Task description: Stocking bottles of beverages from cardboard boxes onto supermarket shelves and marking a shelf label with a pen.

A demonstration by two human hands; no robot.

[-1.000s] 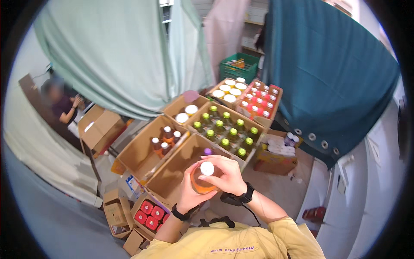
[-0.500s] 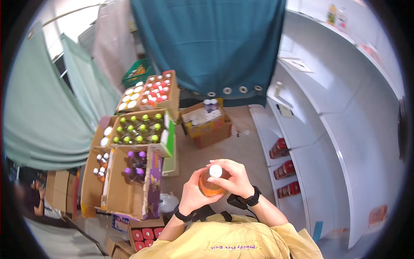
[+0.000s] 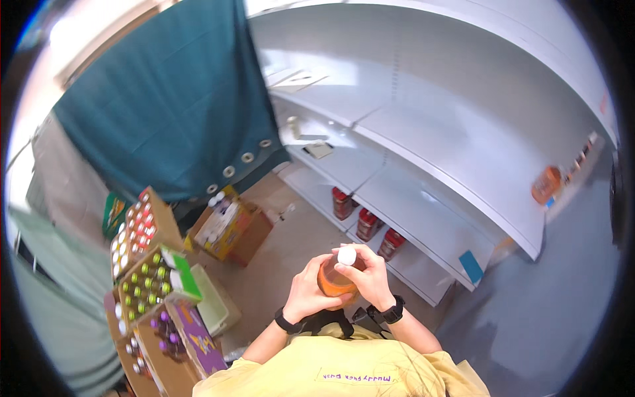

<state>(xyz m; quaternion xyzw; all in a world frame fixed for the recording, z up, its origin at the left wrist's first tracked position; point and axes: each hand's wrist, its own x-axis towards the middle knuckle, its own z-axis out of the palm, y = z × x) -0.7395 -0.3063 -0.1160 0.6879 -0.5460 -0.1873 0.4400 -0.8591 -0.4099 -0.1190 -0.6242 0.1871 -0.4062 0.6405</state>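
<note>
Close to my chest, a bottle [image 3: 335,279] of orange-brown drink with a white cap stands about upright between my two hands. My left hand [image 3: 308,284] wraps round its left side and lower part. With the thumb near the cap, my right hand [image 3: 372,278] grips the upper right side. Both wrists wear black bands. Beyond the bottle, several red packages [image 3: 368,223] stand on the lowest level of a white shelf unit [image 3: 423,188]. What label the bottle has is hidden by my fingers.
At left stand open cartons of bottles with green caps [image 3: 147,284], purple caps [image 3: 165,331] and red caps [image 3: 141,225]. A yellow carton [image 3: 228,228] and a pale green bin [image 3: 215,301] sit on the floor. A teal curtain [image 3: 172,99] hangs behind. An orange item [image 3: 546,185] lies far right.
My view has turned right, so the cartons and curtain sit further left and the shelf unit fills more of the picture. Both hands keep their hold on the bottle.
</note>
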